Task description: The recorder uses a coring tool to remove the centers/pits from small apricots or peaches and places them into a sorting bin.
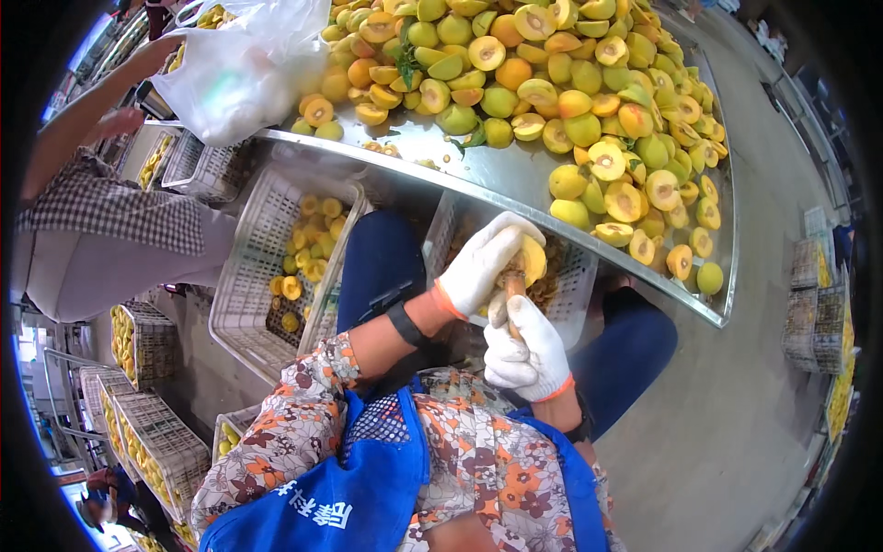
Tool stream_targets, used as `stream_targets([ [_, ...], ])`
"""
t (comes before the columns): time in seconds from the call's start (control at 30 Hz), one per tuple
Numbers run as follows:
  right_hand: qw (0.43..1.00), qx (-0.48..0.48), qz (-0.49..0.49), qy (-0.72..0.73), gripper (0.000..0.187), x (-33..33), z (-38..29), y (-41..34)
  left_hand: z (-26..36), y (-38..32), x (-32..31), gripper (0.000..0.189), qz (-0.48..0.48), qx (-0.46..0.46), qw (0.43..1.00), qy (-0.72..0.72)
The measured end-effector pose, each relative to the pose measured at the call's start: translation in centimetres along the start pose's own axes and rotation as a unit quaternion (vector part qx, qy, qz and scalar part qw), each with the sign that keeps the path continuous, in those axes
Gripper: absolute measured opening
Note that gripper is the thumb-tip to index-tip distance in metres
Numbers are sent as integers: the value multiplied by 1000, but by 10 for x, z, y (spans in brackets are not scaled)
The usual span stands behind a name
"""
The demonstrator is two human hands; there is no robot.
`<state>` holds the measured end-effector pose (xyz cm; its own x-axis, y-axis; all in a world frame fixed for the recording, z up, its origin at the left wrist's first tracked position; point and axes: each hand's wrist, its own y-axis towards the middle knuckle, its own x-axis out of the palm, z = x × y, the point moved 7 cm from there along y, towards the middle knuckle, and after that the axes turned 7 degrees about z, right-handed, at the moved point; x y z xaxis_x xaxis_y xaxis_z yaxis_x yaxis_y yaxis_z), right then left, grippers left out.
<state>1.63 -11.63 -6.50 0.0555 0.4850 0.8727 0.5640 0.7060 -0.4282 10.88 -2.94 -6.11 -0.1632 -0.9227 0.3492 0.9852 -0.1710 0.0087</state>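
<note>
My left hand (483,262), in a white glove with an orange cuff, holds a yellow peach half (532,261). My right hand (528,348), gloved the same way, is closed around the wooden handle (514,284) of a small hand tool. The handle's upper end meets the fruit between both hands; the tool's working tip is hidden there. Below the hands, between my knees, a plastic crate (576,297) contains brown scraps, possibly pits. Just beyond them runs the rim of a metal table (441,181), heaped with whole and halved yellow peaches (586,76).
A white plastic crate (238,303) with peach halves stands beside my left knee. On the table's left corner sits a filled plastic bag (238,83). Close by on the left is another person (124,234). Stacked crates (155,428) of fruit stand at lower left, others (814,303) far right.
</note>
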Motion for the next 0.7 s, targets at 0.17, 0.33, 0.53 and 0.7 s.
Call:
stream_targets([
  [0.17,995,55,-84,8,25,15,4,1,16,-1,-13,38,-35,13,999,24],
  [0.33,993,-28,42,-112,20,3,-7,3,67,-10,-143,35,307,143,929,147],
  [0.53,955,-41,205,-210,16,-32,0,10,135,18,-182,44,240,187,590,748],
  [0.7,938,-59,234,-248,18,-47,2,11,112,128,-176,50,211,160,668,695],
])
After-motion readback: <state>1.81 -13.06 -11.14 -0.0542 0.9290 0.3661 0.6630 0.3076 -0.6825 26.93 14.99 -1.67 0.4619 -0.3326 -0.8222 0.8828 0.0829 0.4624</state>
